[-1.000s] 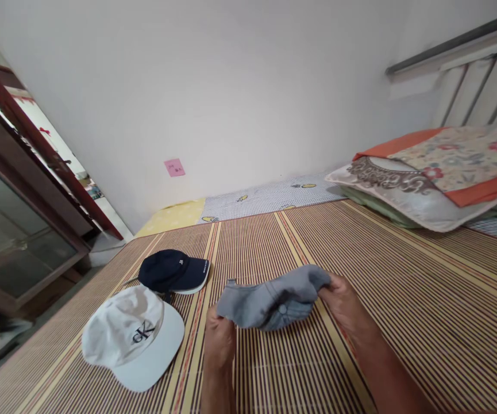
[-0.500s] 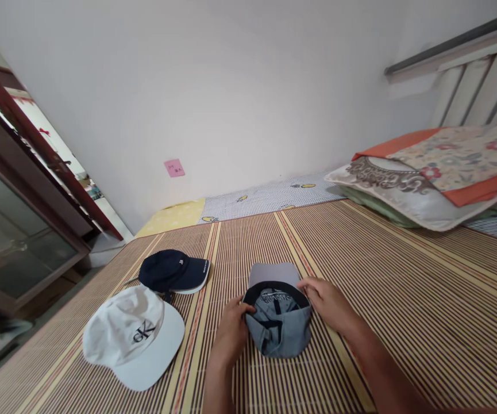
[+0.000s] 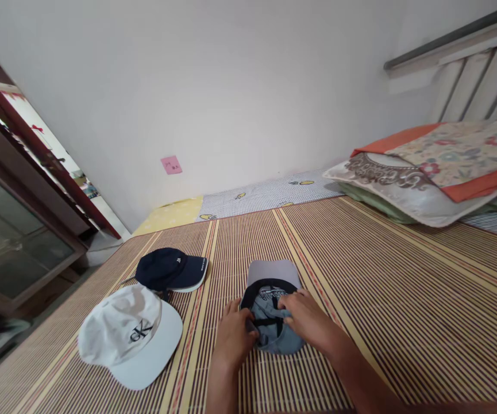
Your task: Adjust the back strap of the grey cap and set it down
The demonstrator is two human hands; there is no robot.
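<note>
A grey-blue baseball cap lies upside down on the striped mat, its inside facing up and its grey brim pointing away from me. My left hand grips the cap's left edge, thumb inside the rim and fingers outside. On the other side, my right hand is closed over the right rim, with fingertips reaching into the crown. To the left rests a white cap with black letters on its front. Just behind it sits a navy cap, brim to the right.
The striped mat covers the bed. Pillows with an orange-edged floral cover are stacked at the back right. A pink note is stuck on the wall. A glass-fronted cabinet stands at the left.
My right hand has moved left from the brim's corner onto the cap's right rim, fingers now inside. My left thumb has gone deeper into the cap, whose sides look drawn inward.
</note>
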